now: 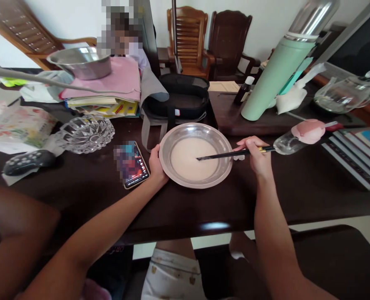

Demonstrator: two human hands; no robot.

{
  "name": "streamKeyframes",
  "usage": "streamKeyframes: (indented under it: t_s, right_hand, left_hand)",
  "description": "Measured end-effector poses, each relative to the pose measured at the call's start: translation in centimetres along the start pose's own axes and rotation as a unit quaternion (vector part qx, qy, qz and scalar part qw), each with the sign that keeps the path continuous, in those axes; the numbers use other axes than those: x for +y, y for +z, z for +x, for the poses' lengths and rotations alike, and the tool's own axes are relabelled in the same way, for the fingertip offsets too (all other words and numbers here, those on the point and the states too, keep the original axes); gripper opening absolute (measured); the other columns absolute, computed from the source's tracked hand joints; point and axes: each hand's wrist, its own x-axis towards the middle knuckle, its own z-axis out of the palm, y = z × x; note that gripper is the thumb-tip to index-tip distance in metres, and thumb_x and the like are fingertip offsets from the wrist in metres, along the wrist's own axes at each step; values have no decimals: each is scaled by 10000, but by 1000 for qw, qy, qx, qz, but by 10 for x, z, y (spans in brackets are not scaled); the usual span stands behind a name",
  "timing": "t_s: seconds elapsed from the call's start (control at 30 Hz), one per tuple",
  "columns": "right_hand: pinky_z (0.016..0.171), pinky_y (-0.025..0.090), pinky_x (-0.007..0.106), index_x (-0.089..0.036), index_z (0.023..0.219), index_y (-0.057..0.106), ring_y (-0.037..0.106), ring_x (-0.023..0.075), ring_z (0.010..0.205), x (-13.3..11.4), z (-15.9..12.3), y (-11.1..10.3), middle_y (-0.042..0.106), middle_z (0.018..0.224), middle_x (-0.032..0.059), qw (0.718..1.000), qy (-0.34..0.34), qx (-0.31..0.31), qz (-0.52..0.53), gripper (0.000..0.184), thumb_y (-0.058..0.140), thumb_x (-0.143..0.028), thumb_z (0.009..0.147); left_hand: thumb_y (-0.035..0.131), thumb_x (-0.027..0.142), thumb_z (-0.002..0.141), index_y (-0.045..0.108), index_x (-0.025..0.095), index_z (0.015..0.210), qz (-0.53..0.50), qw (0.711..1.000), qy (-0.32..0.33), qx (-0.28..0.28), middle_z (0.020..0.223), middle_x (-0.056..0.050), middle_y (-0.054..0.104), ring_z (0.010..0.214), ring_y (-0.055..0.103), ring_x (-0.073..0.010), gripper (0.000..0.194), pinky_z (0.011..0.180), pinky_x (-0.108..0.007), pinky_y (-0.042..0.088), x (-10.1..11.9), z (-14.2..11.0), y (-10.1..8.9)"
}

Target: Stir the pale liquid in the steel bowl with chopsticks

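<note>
A round metal basin on the dark table holds a pale, milky liquid. On its left side, my left hand grips the rim, fingers mostly hidden beneath the edge. My right hand is closed around a pair of black chopsticks with gold bands. Their tips dip into the liquid near the middle of the basin. Just left of my left hand lies a phone with its screen lit. A clear bottle with a pink cap lies to the right of my right hand.
A glass dish, a game controller and stacked papers under a metal bowl are on the left. Behind the basin sits a black case. A green thermos, glass teapot and books stand right. Another person's arm is at left.
</note>
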Motion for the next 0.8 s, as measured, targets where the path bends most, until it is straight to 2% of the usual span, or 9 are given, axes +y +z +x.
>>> streamKeyframes:
  t_s: [0.1, 0.2, 0.27, 0.43, 0.5, 0.57, 0.63, 0.7, 0.8]
  right_hand:
    - [518, 568, 290, -254, 834, 830, 721, 175, 548, 2, 1, 2, 805, 693, 16, 1000, 10, -29, 8, 418, 796, -661, 921]
    - [677, 648, 335, -262, 801, 837, 789, 205, 711, 0, 3, 6, 833, 788, 35, 998, -12, -53, -30, 430, 811, -681, 894]
    - [747, 661, 351, -267, 794, 840, 812, 223, 801, -1, 4, 5, 841, 825, 41, 997, -25, -41, -53, 424, 818, -681, 886]
    - [540, 578, 319, -263, 854, 817, 747, 209, 581, 1, 3, 1, 773, 659, 10, 1000, 1, 18, -13, 444, 770, -700, 912]
    - [539, 572, 326, -261, 853, 812, 751, 218, 592, 0, 2, 6, 771, 665, 17, 1000, 8, -13, -12, 466, 745, -717, 920]
    - [658, 628, 363, -264, 824, 818, 790, 234, 713, -2, 2, 11, 815, 769, 36, 997, -2, -67, -38, 452, 756, -701, 918]
    - [776, 642, 398, -273, 768, 816, 792, 247, 824, -5, 2, 14, 828, 822, 48, 992, -39, -91, -73, 448, 752, -686, 929]
    - [828, 634, 409, -278, 758, 821, 778, 250, 865, -5, 2, 12, 825, 827, 50, 992, -63, -62, -92, 425, 754, -656, 943]
    - [725, 619, 373, -266, 843, 831, 760, 224, 733, -3, 1, 3, 806, 771, 35, 997, -34, 12, -62, 385, 751, -624, 960]
  left_hand:
    - [647, 381, 883, 738, 209, 730, -8, 1000, 7, 1, 749, -48, 784, 1009, 801, -298, 247, 890, -349, 648, -2, 2, -1]
    - [659, 376, 876, 730, 212, 729, -11, 1000, 14, 7, 727, -37, 769, 1001, 798, -289, 231, 882, -336, 644, -3, 4, -2]
    - [660, 363, 870, 726, 208, 718, -12, 1000, 18, 11, 700, -33, 751, 992, 799, -289, 227, 885, -336, 644, -3, 4, -2]
    - [750, 404, 809, 707, 216, 719, -15, 1000, 15, 6, 678, -33, 740, 1009, 803, -344, 213, 887, -392, 657, -2, 6, -1]
    - [772, 421, 795, 703, 218, 728, -10, 1000, 12, 7, 702, -38, 757, 1017, 802, -352, 226, 890, -405, 661, -2, 7, -2]
    - [779, 428, 793, 703, 216, 734, -6, 1000, 12, 9, 722, -45, 770, 1014, 804, -352, 233, 894, -409, 663, -2, 8, -4]
    - [775, 434, 800, 708, 214, 736, -2, 1000, 12, 9, 725, -49, 773, 1000, 807, -349, 238, 893, -413, 666, -2, 8, -4]
    - [763, 434, 812, 713, 214, 732, 0, 1000, 10, 8, 713, -49, 769, 983, 808, -345, 240, 887, -418, 669, -2, 8, -5]
    - [753, 431, 823, 714, 211, 726, 0, 1000, 6, 10, 707, -51, 767, 971, 809, -346, 244, 882, -426, 671, -1, 7, -3]
